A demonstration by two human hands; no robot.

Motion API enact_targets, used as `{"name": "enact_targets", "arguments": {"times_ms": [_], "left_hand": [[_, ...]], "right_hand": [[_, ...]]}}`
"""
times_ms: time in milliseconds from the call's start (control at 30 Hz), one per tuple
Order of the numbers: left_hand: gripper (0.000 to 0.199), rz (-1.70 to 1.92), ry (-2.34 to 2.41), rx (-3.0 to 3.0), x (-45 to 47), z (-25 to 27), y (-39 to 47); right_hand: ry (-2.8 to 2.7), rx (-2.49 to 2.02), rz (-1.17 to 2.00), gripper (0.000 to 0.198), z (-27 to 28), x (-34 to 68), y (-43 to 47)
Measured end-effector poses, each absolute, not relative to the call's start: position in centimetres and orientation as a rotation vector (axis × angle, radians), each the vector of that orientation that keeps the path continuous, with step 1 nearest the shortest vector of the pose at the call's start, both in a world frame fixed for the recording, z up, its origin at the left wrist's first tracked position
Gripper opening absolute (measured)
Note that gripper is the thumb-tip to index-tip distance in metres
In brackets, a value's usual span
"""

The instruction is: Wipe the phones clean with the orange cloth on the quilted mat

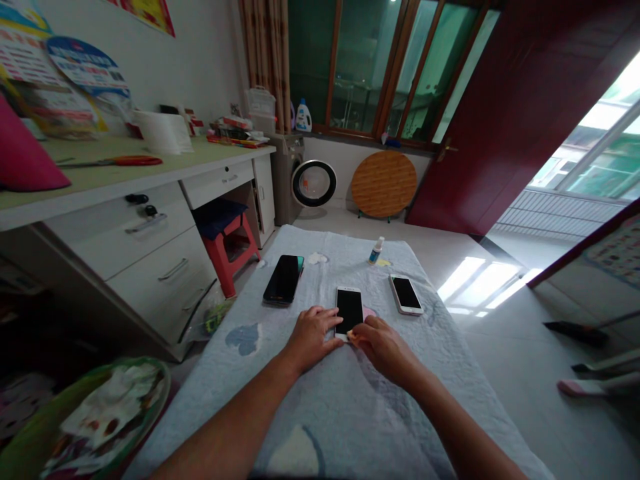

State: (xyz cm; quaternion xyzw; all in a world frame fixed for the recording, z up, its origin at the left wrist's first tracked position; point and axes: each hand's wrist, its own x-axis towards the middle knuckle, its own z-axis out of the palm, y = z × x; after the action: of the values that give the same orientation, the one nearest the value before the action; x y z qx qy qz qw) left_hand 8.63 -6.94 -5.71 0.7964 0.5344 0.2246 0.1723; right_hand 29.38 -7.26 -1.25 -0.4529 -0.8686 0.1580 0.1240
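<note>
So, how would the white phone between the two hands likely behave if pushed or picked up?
The white phone would probably slide rather than tip when pushed, since it lies flat, though the soft-looking cloth may drag. Lifted, it should stay stiff, being a slim slab, and its smooth-looking screen could feel slippery.

On the cloth, the middle phone is laid between left phone and right phone, a bottle behind it.
</note>
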Motion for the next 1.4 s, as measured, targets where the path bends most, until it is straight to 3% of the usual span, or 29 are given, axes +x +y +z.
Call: {"name": "enact_targets", "arguments": {"times_ms": [767,1300,1400], "left_hand": [[0.044,0.597,1.492,2.279,8.6,-5.0,-7.0],[0.043,0.591,1.504,2.255,8.7,-4.9,-7.1],[0.052,0.648,1.525,2.239,8.8,-5.3,-7.1]], "right_hand": [[-2.521,-1.792,0.137,0.031,-3.2,27.6,5.5],[-2.733,-1.563,0.146,0.030,-2.8,22.4,6.5],[-2.761,-1.511,0.147,0.028,-2.6,22.6,5.6]]}}
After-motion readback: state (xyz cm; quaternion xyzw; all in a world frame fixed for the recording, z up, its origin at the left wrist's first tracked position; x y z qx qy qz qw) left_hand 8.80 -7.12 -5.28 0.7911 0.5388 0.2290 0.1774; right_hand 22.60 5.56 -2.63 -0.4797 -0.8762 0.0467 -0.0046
